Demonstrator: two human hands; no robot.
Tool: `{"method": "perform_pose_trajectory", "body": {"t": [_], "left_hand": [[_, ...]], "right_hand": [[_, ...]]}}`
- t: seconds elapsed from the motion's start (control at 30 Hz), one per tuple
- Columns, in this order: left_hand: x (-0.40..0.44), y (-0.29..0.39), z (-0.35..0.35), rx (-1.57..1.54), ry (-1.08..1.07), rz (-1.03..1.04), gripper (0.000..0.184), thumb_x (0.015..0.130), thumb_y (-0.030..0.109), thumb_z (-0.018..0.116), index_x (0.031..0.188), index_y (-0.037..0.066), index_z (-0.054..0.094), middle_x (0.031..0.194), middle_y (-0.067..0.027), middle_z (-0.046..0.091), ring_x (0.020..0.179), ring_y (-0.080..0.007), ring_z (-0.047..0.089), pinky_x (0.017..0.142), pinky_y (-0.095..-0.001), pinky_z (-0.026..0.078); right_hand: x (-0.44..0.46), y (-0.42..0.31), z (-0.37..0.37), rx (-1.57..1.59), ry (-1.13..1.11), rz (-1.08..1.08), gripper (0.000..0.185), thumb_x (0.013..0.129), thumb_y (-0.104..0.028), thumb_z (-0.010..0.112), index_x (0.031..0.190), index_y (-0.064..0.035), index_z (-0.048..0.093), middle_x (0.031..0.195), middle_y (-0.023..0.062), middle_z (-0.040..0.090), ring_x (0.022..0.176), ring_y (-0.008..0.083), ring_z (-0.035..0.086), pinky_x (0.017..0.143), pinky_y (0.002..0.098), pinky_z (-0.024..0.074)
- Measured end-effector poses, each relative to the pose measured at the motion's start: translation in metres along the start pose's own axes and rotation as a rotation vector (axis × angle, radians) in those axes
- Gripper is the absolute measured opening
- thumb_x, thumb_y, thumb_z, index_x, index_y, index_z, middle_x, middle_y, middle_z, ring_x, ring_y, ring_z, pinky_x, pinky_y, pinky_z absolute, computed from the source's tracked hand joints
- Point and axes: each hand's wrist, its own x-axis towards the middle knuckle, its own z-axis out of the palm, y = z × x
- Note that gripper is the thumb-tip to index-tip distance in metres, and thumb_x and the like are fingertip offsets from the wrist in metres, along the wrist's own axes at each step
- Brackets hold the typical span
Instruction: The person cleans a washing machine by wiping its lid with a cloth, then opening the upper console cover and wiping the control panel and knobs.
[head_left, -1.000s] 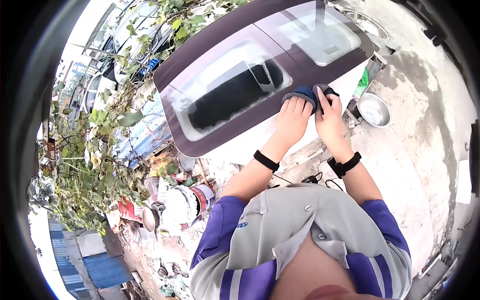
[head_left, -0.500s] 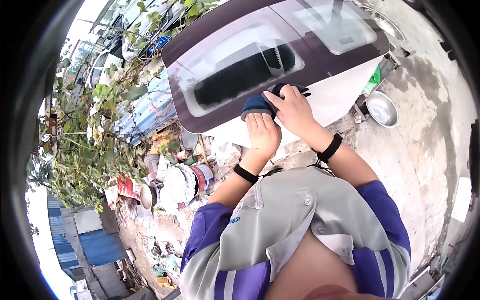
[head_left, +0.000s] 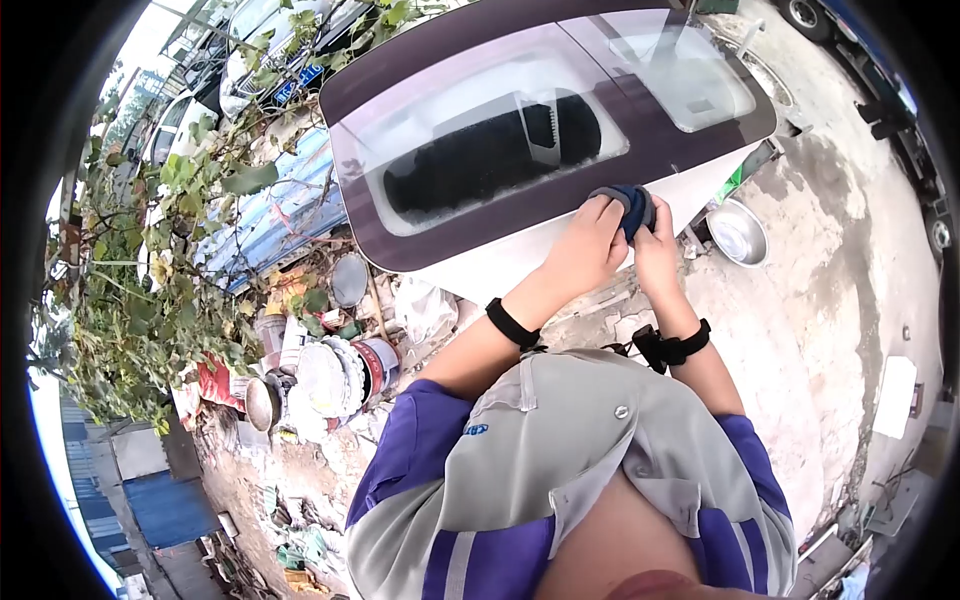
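The person in the grey and purple shirt has both hands up on one bundled blue-and-grey cloth, and I take that cloth as the middle of the clock, twelve pointing away from the wearer. The left hand comes in from about eight, its fingers bent around the near left side of the bundle; the right hand comes in from about five, curled narrowly against the other side. Both seem to grip it, though I can't make out every fingertip. The cloth sits over the near edge of a white machine topped by a maroon lid with two clear windows; whether it touches that edge I can't tell. Black wristbands circle both wrists, and a small dark device shows beside the right one. A metal basin lies on the ground just past three, with a bit of green plastic nearer half past two. Towards eight stands a bucket among clutter, leafy vines spread around nine, and a car's blue number plate shows nearly at ten.
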Motion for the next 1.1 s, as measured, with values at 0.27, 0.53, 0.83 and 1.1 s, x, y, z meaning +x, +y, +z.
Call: {"method": "perform_pose_trajectory", "body": {"t": [0.27, 0.53, 0.83, 1.1], "left_hand": [[-0.041, -0.031, -0.103, -0.026, 0.176, -0.225, 0.027, 0.087, 0.001, 0.056, 0.112, -0.005, 0.048, 0.099, -0.0234, 0.052, 0.090, -0.0428, 0.052, 0.081, -0.0410, 0.045], [-0.092, -0.067, -0.234, -0.199, -0.151, -0.485, 0.018, 0.087, -0.002, 0.056, 0.104, -0.003, 0.053, 0.090, -0.0167, 0.054, 0.079, -0.0301, 0.054, 0.074, -0.0349, 0.046], [-0.047, -0.176, -0.309, 0.139, 0.110, -0.419, 0.019, 0.088, 0.015, 0.065, 0.096, -0.001, 0.059, 0.081, -0.0209, 0.064, 0.073, -0.0392, 0.059, 0.066, -0.0397, 0.048], [-0.005, -0.300, -0.356, 0.576, 0.284, -0.559, 0.033, 0.080, 0.027, 0.067, 0.108, 0.009, 0.072, 0.112, -0.0271, 0.063, 0.124, -0.0435, 0.045, 0.096, -0.0502, 0.042]], "right_hand": [[-0.012, -0.059, 0.103, -0.515, -0.351, -0.538, 0.076, 0.090, -0.038, 0.064, 0.146, -0.0001, 0.027, 0.130, 0.0228, 0.043, 0.121, 0.0371, 0.045, 0.104, 0.0415, 0.0357], [-0.018, -0.091, 0.202, -0.969, -0.803, -0.662, 0.082, 0.078, -0.035, 0.076, 0.146, -0.0142, 0.034, 0.109, 0.0272, 0.049, 0.101, 0.0443, 0.052, 0.089, 0.0464, 0.0472], [0.086, -0.106, 0.342, -1.201, -0.893, -0.725, 0.072, 0.072, -0.021, 0.074, 0.137, -0.0154, 0.045, 0.119, 0.0261, 0.050, 0.105, 0.0445, 0.055, 0.087, 0.0471, 0.0507], [0.125, -0.081, 0.440, -1.356, -0.787, -0.552, 0.070, 0.085, -0.044, 0.060, 0.143, -0.0127, 0.039, 0.136, 0.0178, 0.043, 0.126, 0.0404, 0.042, 0.100, 0.0604, 0.0390]]}}
